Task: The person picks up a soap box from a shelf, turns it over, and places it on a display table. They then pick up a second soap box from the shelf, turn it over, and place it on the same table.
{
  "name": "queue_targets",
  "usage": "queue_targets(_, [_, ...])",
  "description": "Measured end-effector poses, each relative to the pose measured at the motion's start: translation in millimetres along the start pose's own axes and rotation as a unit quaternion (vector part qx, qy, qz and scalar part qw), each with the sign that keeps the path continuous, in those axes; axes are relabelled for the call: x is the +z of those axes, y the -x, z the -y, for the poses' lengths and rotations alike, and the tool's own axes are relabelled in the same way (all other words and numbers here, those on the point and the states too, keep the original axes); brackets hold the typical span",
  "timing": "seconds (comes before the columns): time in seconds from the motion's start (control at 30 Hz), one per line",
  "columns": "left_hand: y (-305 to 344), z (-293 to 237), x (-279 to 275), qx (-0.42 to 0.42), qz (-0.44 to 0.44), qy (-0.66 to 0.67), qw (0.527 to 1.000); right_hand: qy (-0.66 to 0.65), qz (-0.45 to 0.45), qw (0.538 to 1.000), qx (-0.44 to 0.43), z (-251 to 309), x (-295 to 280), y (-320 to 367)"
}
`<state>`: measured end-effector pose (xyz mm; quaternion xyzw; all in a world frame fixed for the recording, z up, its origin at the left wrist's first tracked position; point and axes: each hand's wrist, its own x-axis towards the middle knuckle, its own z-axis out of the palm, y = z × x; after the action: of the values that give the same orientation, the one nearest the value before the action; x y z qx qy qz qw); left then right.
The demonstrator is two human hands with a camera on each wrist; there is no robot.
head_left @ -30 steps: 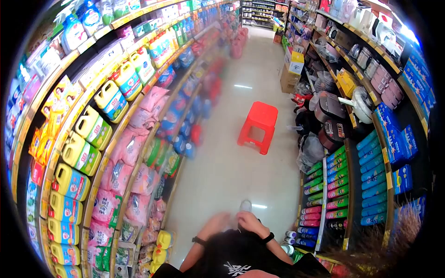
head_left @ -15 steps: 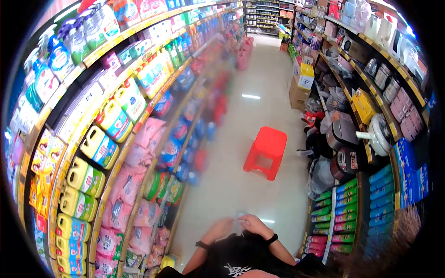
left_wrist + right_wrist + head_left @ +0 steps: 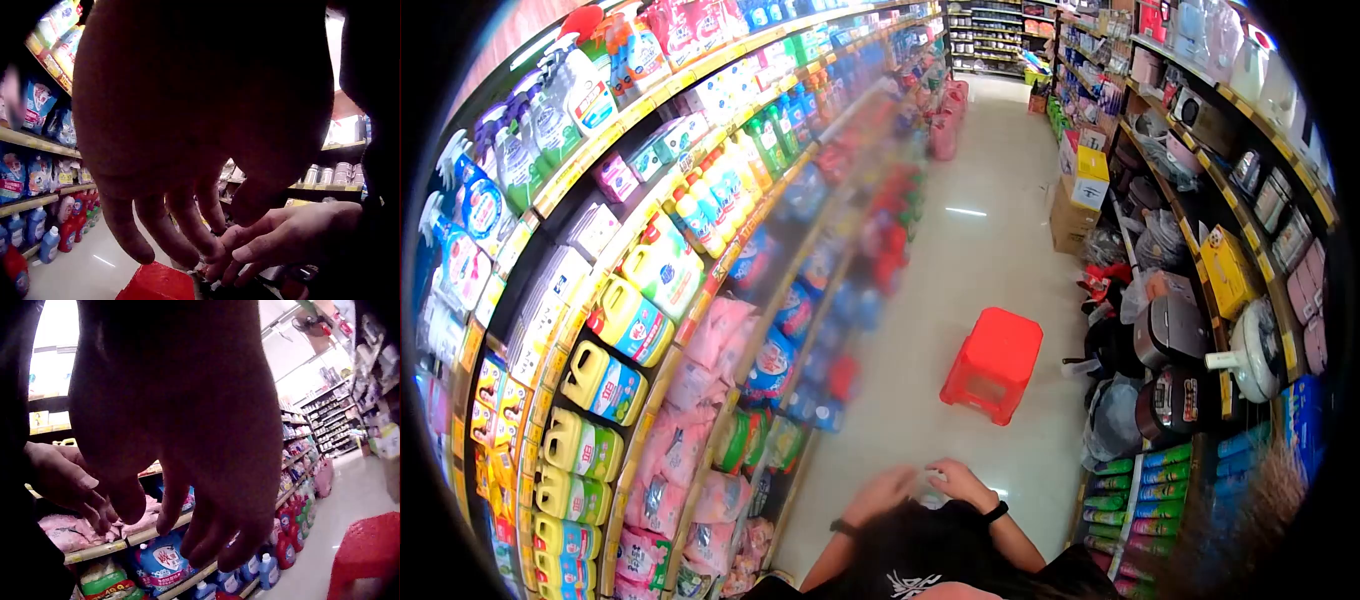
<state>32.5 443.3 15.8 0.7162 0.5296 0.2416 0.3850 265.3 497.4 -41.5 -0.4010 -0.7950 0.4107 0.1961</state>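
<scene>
on the shop floor point(image 3: 900, 400) the red stool point(image 3: 1002, 345) stands untouched, and left hand point(image 3: 884, 493) and right hand point(image 3: 962, 483), fingers loosely bent, slightly spread, grip nothing visible.

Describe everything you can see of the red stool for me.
The stool looks like moulded plastic, bright red all over, with a flat, roughly square seat, rounded at the corners. Two legs show at the near side, with an opening between them; the far legs are hidden. It stands upright on the pale, shiny floor, nearer the aisle's right side in the head view. Nothing shows on its seat, and neither the left hand nor the right hand touches it.
</scene>
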Motion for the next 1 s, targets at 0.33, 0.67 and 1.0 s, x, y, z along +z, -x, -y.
queue_targets(0.33, [-83.3, 72.9, -22.3, -0.012, 0.017, 0.062, 0.998, -0.068, 0.080, 0.994, 0.025, 13.0, -44.4, -90.2])
queue_targets(0.67, [-202.8, 84.2, -153.4, -0.007, 0.011, 0.026, 1.000, -0.025, 0.061, 0.998, 0.010, -5.0, -71.0, -243.4])
queue_targets(1.0, [-266.0, 155.3, -243.7, -0.043, -0.076, 0.022, 0.996, 0.006, 0.111, 0.990, -0.083, 8.1, -83.8, -383.1])
